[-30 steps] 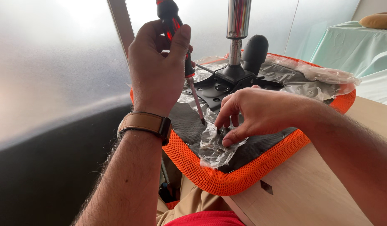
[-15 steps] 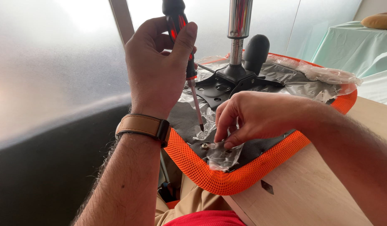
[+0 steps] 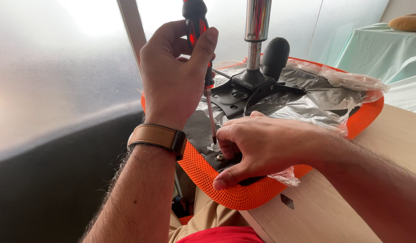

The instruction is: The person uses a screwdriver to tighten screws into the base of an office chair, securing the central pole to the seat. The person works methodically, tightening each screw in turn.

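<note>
My left hand (image 3: 174, 83) grips a screwdriver (image 3: 200, 49) with a black and red handle, held upright, its tip close above a small screw (image 3: 220, 157). That screw sits on the black underside of an upturned orange mesh chair seat (image 3: 226, 193). My right hand (image 3: 257, 146) rests on the seat beside the screw, fingers pinching near it and pressing on clear plastic wrap (image 3: 306, 105). A brown strap (image 3: 156, 137) is on my left wrist.
A chrome post (image 3: 256, 27) and a black lever knob (image 3: 274, 51) rise from the black metal plate (image 3: 237, 96) at the seat's middle. The seat lies on a light wooden table (image 3: 315, 211). Frosted glass stands at left; a cloth-covered table (image 3: 374, 49) is at far right.
The screwdriver has swung more upright and its tip has come down toward the screw. My right hand has shifted down to the seat's near edge, next to the screw.
</note>
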